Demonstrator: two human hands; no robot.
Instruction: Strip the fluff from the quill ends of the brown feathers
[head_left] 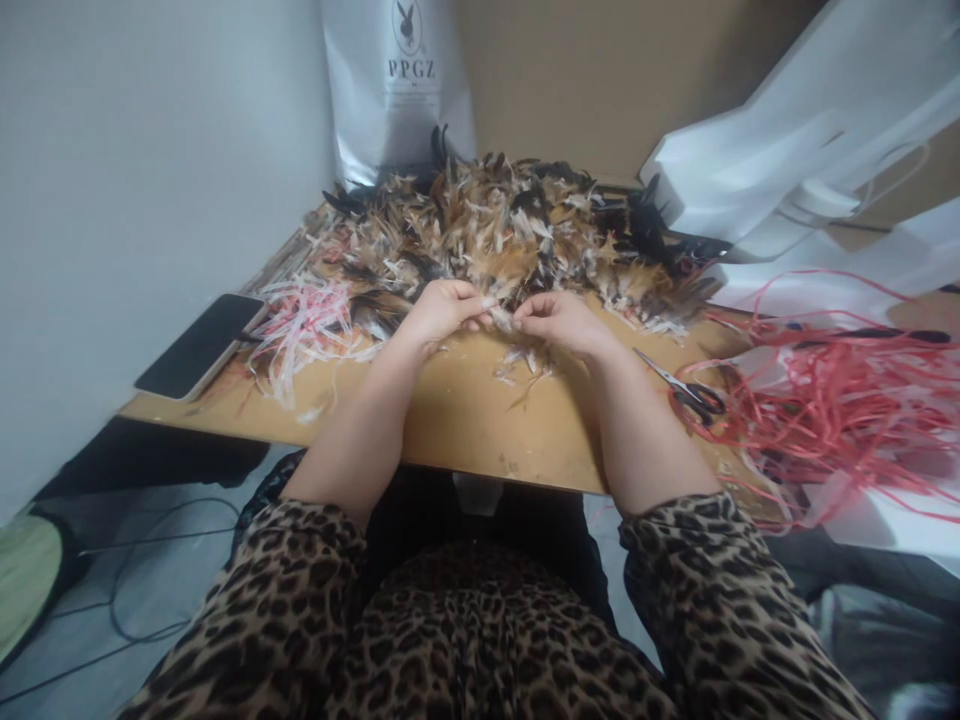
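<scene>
In the middle of the board, my left hand (448,312) is closed in a pinch on a small tuft of brown and white feathers (501,318). Close by on the right, my right hand (556,322) is closed too, thumb and finger pressed together at the tuft's pale end. What sits between its fingertips is too small to make out. Behind both hands spreads a large heap of brown, white and black feathers (555,215). Below them, a few loose feather scraps (529,365) lie on the board.
Scissors (694,395) lie right of my right arm, beside tangled red plastic strips (847,400). On the left are a phone (199,345) and pink-white strips (307,325). A white printed bag (397,110) stands behind the feathers. The wooden board (457,420) ends near my lap.
</scene>
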